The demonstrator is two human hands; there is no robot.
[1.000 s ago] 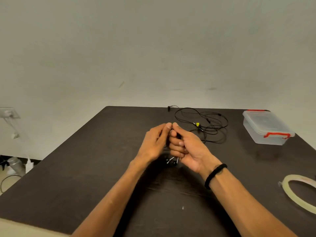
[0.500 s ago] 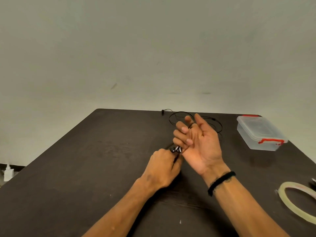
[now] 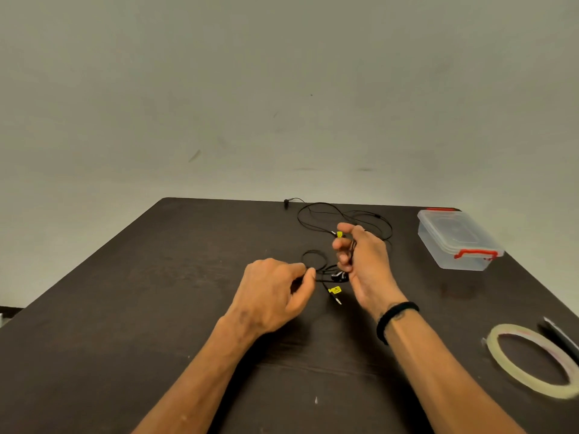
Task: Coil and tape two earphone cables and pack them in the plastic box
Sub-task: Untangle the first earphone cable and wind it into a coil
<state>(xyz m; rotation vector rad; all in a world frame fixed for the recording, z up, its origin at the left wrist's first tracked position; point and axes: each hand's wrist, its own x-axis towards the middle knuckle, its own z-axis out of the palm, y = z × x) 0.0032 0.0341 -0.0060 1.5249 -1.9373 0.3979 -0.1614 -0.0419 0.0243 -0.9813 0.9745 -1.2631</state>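
A black earphone cable with a yellow tag and a jack plug stretches between my two hands above the dark table. My left hand pinches the cable between thumb and forefinger. My right hand stands upright with cable turns wound round its curled fingers. A second black earphone cable lies loose at the far edge of the table, partly hidden behind my right hand. The clear plastic box with red clips sits shut at the far right. A roll of clear tape lies near right.
A thin dark tool lies beside the tape roll at the right edge. A plain wall rises behind the table's far edge. The floor shows past the table's left edge.
My left hand has pulled away to the left, drawing the cable out in a loop. My right hand's fingers have curled more over the wound turns. The plug with its yellow tag now hangs free.
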